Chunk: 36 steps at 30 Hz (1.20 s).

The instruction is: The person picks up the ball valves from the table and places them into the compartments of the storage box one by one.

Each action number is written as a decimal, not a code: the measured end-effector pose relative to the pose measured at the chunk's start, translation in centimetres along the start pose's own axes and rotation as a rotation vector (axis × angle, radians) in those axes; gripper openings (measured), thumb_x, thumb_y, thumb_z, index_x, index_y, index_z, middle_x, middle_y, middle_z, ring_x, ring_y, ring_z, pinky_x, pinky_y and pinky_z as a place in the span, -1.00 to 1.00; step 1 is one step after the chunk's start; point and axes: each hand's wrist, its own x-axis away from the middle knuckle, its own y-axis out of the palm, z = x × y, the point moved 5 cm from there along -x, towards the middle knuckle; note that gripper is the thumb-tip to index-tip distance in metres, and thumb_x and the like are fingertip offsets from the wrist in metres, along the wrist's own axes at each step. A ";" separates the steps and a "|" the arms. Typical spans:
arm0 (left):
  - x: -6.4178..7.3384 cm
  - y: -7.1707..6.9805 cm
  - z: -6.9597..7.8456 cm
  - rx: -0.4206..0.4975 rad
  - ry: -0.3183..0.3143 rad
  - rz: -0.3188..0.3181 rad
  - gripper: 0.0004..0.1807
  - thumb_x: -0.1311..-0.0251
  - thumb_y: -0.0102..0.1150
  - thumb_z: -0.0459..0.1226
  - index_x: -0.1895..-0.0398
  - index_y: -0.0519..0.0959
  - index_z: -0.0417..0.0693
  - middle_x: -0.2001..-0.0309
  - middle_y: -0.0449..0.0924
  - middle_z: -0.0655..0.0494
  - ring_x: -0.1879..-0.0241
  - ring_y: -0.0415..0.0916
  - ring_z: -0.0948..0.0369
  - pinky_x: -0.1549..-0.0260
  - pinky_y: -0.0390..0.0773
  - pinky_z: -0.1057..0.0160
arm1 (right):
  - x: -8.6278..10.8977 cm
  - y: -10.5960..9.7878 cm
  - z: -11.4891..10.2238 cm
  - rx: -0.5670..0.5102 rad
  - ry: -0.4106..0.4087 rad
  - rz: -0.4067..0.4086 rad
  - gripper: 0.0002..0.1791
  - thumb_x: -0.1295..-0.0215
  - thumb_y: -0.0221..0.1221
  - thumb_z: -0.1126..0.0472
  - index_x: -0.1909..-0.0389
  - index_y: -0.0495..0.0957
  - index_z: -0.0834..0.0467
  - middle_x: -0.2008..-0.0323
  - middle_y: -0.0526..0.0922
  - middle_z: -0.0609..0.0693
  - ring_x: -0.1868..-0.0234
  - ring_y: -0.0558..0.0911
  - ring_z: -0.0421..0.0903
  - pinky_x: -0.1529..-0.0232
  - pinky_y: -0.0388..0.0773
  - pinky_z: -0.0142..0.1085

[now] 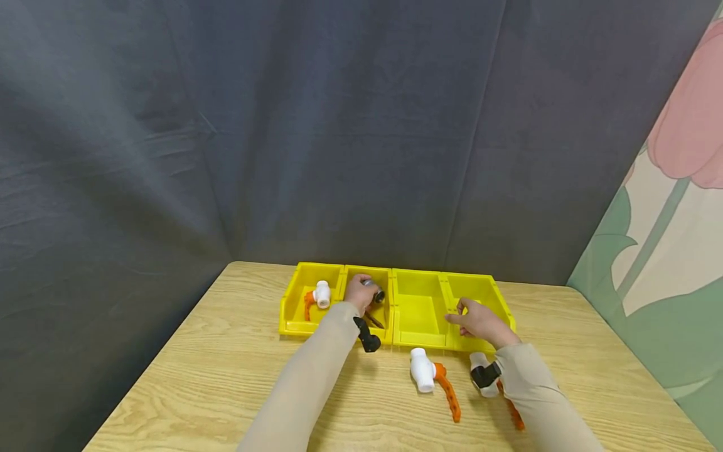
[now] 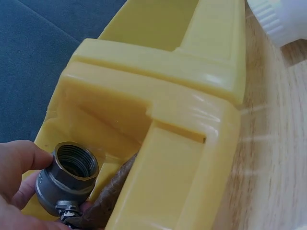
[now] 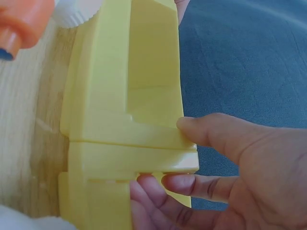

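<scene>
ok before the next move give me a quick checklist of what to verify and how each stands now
1. Left hand has the metal valve in its fingers: ok.
2. Metal valve is within the second bin from the left: ok.
3. Metal valve's weight rests on the bin floor: cannot tell, the hand and front wall hide its underside.
4. Right hand holds the divider between the two rightmost bins: ok, thumb on one side, fingers on the other.
5. Tabletop before the bins is free of parts: not ok, two white valves with orange handles lie there.
</scene>
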 end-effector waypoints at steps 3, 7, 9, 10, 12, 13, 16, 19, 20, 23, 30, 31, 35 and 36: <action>-0.1 0.0 -0.1 -0.011 -0.002 0.007 -0.54 -0.19 0.12 -0.40 -0.19 0.39 -0.16 -0.19 0.40 -0.22 0.02 0.44 -0.06 0.27 0.50 0.06 | 0.0 0.0 0.0 0.004 0.000 -0.001 -0.68 -0.31 0.18 0.08 0.31 0.29 0.22 0.58 0.46 0.04 0.57 0.45 -0.11 0.49 0.38 -0.35; -0.2 0.0 0.0 -0.025 0.006 0.010 -0.56 -0.19 0.12 -0.41 -0.18 0.40 -0.18 -0.18 0.41 -0.23 0.01 0.44 -0.07 0.25 0.51 0.07 | 0.0 0.0 0.1 0.006 0.008 0.000 -0.68 -0.32 0.17 0.08 0.30 0.28 0.22 0.58 0.45 0.04 0.56 0.45 -0.11 0.48 0.38 -0.35; -0.1 0.0 0.0 -0.022 0.002 0.010 -0.55 -0.20 0.11 -0.42 -0.19 0.40 -0.18 -0.19 0.40 -0.24 -0.02 0.45 -0.09 0.21 0.51 0.05 | 0.0 -0.1 0.1 0.007 0.010 -0.001 -0.68 -0.32 0.17 0.08 0.30 0.28 0.22 0.58 0.45 0.03 0.56 0.45 -0.11 0.48 0.38 -0.35; -0.1 0.0 0.0 -0.020 0.001 0.011 -0.55 -0.19 0.11 -0.43 -0.19 0.40 -0.19 -0.20 0.40 -0.24 -0.03 0.45 -0.10 0.19 0.52 0.03 | 0.0 -0.1 0.0 0.006 0.011 -0.001 -0.68 -0.32 0.17 0.08 0.30 0.28 0.23 0.57 0.45 0.03 0.56 0.45 -0.11 0.48 0.38 -0.35; -0.2 0.1 0.0 -0.017 -0.001 0.014 -0.53 -0.19 0.11 -0.43 -0.20 0.40 -0.20 -0.20 0.40 -0.25 -0.07 0.44 -0.11 0.13 0.53 0.01 | 0.0 -0.1 0.0 0.005 0.010 0.000 -0.68 -0.32 0.17 0.08 0.30 0.29 0.23 0.57 0.45 0.03 0.56 0.45 -0.11 0.48 0.39 -0.35; -0.2 0.1 -0.1 -0.015 -0.005 0.014 -0.53 -0.19 0.11 -0.43 -0.21 0.40 -0.20 -0.21 0.40 -0.25 -0.08 0.44 -0.12 0.10 0.53 -0.01 | 0.0 -0.1 0.0 0.003 0.010 0.000 -0.67 -0.32 0.18 0.08 0.30 0.29 0.23 0.57 0.45 0.03 0.56 0.45 -0.11 0.48 0.39 -0.35; -0.2 0.1 -0.2 -0.017 -0.007 0.016 -0.52 -0.18 0.11 -0.44 -0.21 0.39 -0.21 -0.21 0.40 -0.24 -0.12 0.43 -0.12 0.04 0.52 -0.03 | 0.0 -0.1 0.0 0.002 0.010 0.003 -0.67 -0.31 0.18 0.09 0.30 0.29 0.23 0.57 0.44 0.03 0.57 0.45 -0.11 0.48 0.39 -0.35; -0.2 0.2 -0.3 -0.024 -0.002 0.016 -0.52 -0.17 0.11 -0.46 -0.21 0.39 -0.23 -0.20 0.41 -0.25 -0.11 0.44 -0.13 0.05 0.53 -0.02 | 0.0 0.0 0.1 0.001 0.008 0.003 -0.68 -0.31 0.18 0.09 0.30 0.29 0.22 0.58 0.44 0.02 0.57 0.45 -0.12 0.48 0.38 -0.34; -0.2 0.2 -0.4 -0.029 0.000 0.017 -0.52 -0.17 0.10 -0.46 -0.21 0.40 -0.23 -0.20 0.41 -0.26 -0.10 0.44 -0.12 0.06 0.53 -0.02 | 0.0 0.0 0.1 0.001 0.008 0.003 -0.68 -0.32 0.18 0.09 0.30 0.28 0.22 0.58 0.44 0.02 0.57 0.45 -0.12 0.48 0.38 -0.34; -0.3 0.1 -0.4 -0.044 -0.003 0.018 -0.51 -0.16 0.10 -0.46 -0.21 0.41 -0.23 -0.19 0.43 -0.25 -0.06 0.45 -0.10 0.11 0.53 0.01 | 0.0 0.0 0.1 0.001 0.008 0.001 -0.68 -0.32 0.17 0.09 0.30 0.29 0.22 0.58 0.43 0.02 0.57 0.44 -0.12 0.47 0.38 -0.34; -0.6 0.2 -0.5 -0.087 -0.008 0.007 -0.55 -0.21 0.10 -0.46 -0.20 0.43 -0.21 -0.17 0.44 -0.24 -0.05 0.47 -0.10 0.11 0.54 0.03 | -0.1 0.1 0.2 0.008 0.006 0.001 -0.68 -0.32 0.17 0.08 0.30 0.28 0.22 0.57 0.44 0.02 0.57 0.43 -0.13 0.48 0.38 -0.34; -0.6 0.2 -0.5 -0.098 -0.005 0.006 -0.55 -0.21 0.11 -0.46 -0.20 0.43 -0.21 -0.17 0.45 -0.24 -0.06 0.47 -0.11 0.09 0.55 0.02 | -0.1 0.1 0.2 0.008 0.004 0.001 -0.68 -0.32 0.17 0.08 0.30 0.28 0.22 0.57 0.44 0.02 0.57 0.43 -0.13 0.48 0.38 -0.34; -0.4 0.2 -0.2 -0.166 0.001 0.000 -0.56 -0.24 0.13 -0.44 -0.21 0.44 -0.19 -0.17 0.45 -0.24 -0.11 0.47 -0.12 0.05 0.56 0.00 | -0.1 0.1 0.2 0.005 -0.001 -0.001 -0.68 -0.32 0.16 0.09 0.31 0.28 0.22 0.57 0.43 0.02 0.56 0.44 -0.12 0.48 0.38 -0.34; -0.4 0.2 -0.1 -0.183 0.001 -0.002 -0.56 -0.25 0.13 -0.43 -0.22 0.44 -0.19 -0.18 0.45 -0.23 -0.12 0.47 -0.12 0.04 0.55 0.00 | -0.2 0.1 0.2 0.005 -0.001 -0.002 -0.68 -0.32 0.16 0.09 0.31 0.28 0.22 0.57 0.43 0.02 0.56 0.44 -0.12 0.48 0.39 -0.34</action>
